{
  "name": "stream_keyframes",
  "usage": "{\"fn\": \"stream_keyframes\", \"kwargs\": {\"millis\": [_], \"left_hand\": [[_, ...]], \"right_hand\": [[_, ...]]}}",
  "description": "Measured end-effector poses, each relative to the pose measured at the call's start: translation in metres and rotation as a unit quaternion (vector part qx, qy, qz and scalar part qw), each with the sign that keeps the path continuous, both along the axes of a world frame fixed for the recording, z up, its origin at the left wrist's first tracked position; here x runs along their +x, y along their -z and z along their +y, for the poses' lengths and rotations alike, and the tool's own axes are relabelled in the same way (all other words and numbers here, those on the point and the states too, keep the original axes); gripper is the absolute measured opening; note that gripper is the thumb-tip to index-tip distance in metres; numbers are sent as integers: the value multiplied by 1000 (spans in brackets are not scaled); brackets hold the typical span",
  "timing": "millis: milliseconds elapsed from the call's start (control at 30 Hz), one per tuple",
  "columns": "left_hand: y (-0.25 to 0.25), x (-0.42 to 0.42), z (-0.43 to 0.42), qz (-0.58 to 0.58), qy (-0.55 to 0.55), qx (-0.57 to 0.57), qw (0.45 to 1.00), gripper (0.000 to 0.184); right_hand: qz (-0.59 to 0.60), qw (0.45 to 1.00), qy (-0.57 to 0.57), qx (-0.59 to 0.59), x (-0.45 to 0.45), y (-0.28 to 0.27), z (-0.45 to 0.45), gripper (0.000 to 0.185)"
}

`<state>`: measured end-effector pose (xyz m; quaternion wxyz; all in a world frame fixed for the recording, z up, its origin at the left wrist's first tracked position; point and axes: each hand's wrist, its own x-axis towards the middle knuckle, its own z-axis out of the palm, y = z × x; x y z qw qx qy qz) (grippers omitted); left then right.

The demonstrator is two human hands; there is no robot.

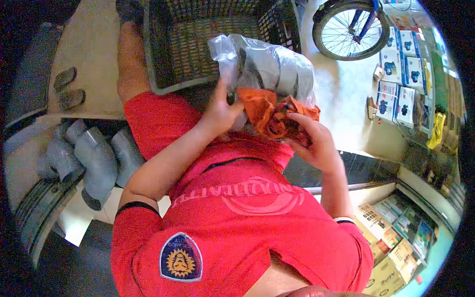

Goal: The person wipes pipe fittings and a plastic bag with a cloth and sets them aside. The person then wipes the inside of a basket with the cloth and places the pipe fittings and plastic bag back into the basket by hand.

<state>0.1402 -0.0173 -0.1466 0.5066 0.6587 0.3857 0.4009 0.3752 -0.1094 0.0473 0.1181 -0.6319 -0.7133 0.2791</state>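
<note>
Orange bundle (260,106) lay between both hands, its long axis slanting from far left to near right. Right hand (319,141) curled around its right end, pinching it; left hand (221,113) met its left edge, the grip unclear. Clear bag (269,64) sat just beyond, beside the crate (153,54).

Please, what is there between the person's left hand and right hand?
In the head view, a crumpled orange bundle lies between the left hand and the right hand. Clear plastic wrapping shows just above it in the picture.
</note>
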Motion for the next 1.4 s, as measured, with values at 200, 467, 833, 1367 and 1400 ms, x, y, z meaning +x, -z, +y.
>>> {"fn": "stream_keyframes", "kwargs": {"millis": [200, 467, 833, 1367, 1400], "left_hand": [[-14, 9, 6, -112, 12, -83, 990, 88], [-32, 1, 4, -57, -19, -128, 990, 82], [-60, -1, 25, -108, -104, -37, 988, 93], [-83, 18, 62, 148, 21, 75, 986, 39], [-79, 19, 60, 131, 22, 51, 990, 37]], "right_hand": [[-163, 986, 23, 16, 25, -31, 32, 14], [-192, 964, -30, 179, -23, 16, 111, 72], [-206, 961, -94, 158, -69, 65, 9, 57], [272, 936, 96, 201, 59, -14, 56, 24], [311, 906, 128, 258, 61, -12, 70, 26]]}}
